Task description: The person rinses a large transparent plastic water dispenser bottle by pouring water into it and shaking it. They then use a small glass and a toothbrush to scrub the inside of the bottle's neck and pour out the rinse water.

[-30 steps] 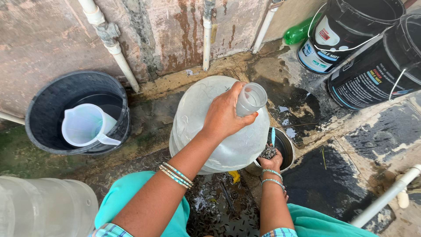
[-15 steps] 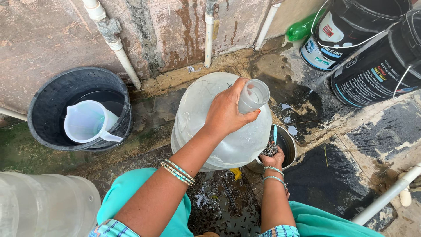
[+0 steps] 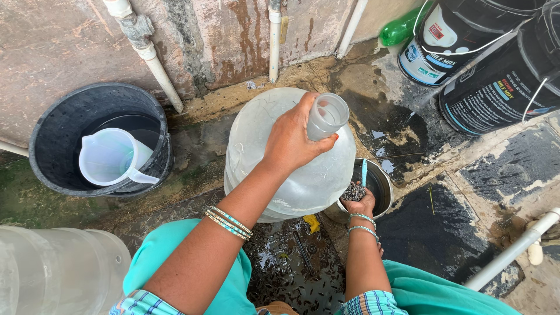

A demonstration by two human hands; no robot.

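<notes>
A large clear water jug (image 3: 297,175) stands tilted on the wet floor in front of me. My left hand (image 3: 294,135) grips its open neck (image 3: 328,115) from the left. My right hand (image 3: 359,201) is low beside the jug, at the rim of a small steel bowl (image 3: 382,189), and holds a dark wad of scrubbing material. A thin blue stick stands in the bowl. Bangles ring both wrists.
A black bucket (image 3: 64,146) at the left holds a clear plastic measuring jug (image 3: 111,157). Another clear water jug (image 3: 58,271) lies at the bottom left. Two black paint buckets (image 3: 496,64) and a green bottle (image 3: 399,29) stand at the top right. White pipes (image 3: 154,58) run down the wall.
The view has shifted slightly. My left hand stays on the jug's neck and my right hand stays at the bowl with the wad.
</notes>
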